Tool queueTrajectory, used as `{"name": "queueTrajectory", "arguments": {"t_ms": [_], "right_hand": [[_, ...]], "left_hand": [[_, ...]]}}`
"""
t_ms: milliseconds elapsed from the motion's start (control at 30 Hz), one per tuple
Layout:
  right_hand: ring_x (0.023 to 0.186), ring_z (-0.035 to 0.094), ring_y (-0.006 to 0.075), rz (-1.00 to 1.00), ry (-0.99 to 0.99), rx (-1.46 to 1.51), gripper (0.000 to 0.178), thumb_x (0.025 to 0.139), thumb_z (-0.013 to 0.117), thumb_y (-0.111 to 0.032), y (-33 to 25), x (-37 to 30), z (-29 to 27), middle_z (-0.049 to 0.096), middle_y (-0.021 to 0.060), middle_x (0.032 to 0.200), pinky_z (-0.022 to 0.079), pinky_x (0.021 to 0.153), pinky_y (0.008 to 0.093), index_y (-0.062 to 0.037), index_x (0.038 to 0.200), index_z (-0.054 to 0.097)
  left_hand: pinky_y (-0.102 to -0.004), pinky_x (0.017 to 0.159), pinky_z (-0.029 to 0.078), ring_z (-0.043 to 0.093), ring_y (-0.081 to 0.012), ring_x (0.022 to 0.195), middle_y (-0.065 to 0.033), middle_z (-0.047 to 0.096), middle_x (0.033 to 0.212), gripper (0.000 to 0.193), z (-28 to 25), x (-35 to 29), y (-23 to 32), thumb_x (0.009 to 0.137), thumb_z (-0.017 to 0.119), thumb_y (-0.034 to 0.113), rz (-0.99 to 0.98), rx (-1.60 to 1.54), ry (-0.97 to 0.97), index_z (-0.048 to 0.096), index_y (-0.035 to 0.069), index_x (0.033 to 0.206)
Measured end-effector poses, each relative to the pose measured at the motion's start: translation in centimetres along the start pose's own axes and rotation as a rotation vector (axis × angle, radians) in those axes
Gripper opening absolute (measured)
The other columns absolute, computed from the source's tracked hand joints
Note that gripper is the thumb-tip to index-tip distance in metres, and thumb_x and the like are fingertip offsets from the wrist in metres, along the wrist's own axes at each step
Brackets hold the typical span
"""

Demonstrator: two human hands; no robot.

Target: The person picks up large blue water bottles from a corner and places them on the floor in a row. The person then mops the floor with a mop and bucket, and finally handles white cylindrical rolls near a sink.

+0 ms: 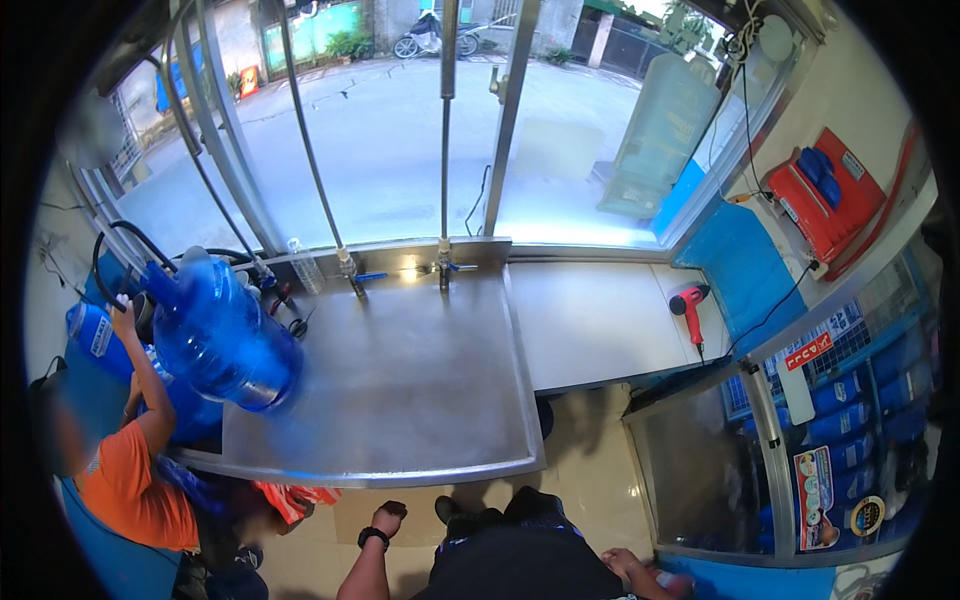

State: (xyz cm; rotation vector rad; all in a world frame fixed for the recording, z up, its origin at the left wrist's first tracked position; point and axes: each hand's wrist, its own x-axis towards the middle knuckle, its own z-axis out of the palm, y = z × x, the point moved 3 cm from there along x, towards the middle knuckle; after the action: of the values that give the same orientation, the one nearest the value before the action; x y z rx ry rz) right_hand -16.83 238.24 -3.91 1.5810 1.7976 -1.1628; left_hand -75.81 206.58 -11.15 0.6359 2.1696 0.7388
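Observation:
My left hand point(388, 517), with a black watch on the wrist, hangs low in front of the steel counter point(390, 400). Its fingers are curled in and nothing shows in them. At the lower right, beside my dark shirt, is my right hand point(622, 563); its fingers are partly hidden, and a small blurred reddish shape point(677, 583) lies close to it. Neither hand touches the counter. A big blue water jug point(235, 345), blurred and tilted with its neck toward the upper left, is over the counter's left end.
A co-worker in an orange shirt point(135, 490) is at the left, one hand point(122, 318) raised near a black hose. Two taps point(350, 275) stand at the counter's back. A red heat gun point(689, 312) lies on the white side counter. A glass-door cabinet point(720, 460) stands at the right.

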Motion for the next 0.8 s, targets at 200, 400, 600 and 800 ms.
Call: {"name": "queueTrajectory", "arguments": {"t_ms": [200,400,600,800], "right_hand": [[0.102,0.070,0.0232,-0.181,0.042,0.048,0.047,0.089,0.076,-0.035,-10.0,5.8,-5.7,0.074,0.0158,0.109,0.054,0.092,0.0356,-0.0037,0.122,0.069],[0.106,0.069,0.0266,-0.394,-0.020,-0.043,0.047,0.090,0.074,-0.034,-20.0,11.9,-10.9,0.071,0.0173,0.117,0.053,0.093,0.0368,-0.0011,0.124,0.068],[0.107,0.069,0.0272,-0.494,-0.214,-0.285,0.049,0.090,0.073,-0.036,-24.2,19.5,-14.5,0.072,0.0175,0.116,0.053,0.095,0.0375,-0.0017,0.125,0.068],[0.091,0.070,0.0216,-0.484,-0.399,-0.666,0.048,0.091,0.071,-0.041,-25.7,27.2,-18.2,0.074,0.0141,0.106,0.057,0.082,0.0359,-0.0037,0.122,0.070]], "left_hand": [[-0.0373,0.093,0.054,0.070,-0.0282,0.105,-0.0141,0.074,0.110,0.032,-0.9,-4.8,-0.8,0.086,0.071,0.026,-0.302,-0.209,0.106,0.073,0.007,0.111],[-0.0374,0.093,0.054,0.071,-0.0260,0.102,-0.0129,0.074,0.107,0.030,1.9,-12.6,-1.4,0.087,0.073,0.026,-0.582,-0.252,0.197,0.073,0.008,0.111],[-0.0354,0.088,0.055,0.071,-0.0229,0.095,-0.0124,0.075,0.102,0.030,9.0,-18.3,1.6,0.085,0.076,0.025,-0.663,-0.460,0.503,0.073,0.007,0.108],[-0.0383,0.085,0.055,0.072,-0.0247,0.094,-0.0113,0.076,0.099,0.039,19.5,-21.0,9.4,0.088,0.071,0.047,-0.758,-0.423,0.399,0.077,0.010,0.099]]}}
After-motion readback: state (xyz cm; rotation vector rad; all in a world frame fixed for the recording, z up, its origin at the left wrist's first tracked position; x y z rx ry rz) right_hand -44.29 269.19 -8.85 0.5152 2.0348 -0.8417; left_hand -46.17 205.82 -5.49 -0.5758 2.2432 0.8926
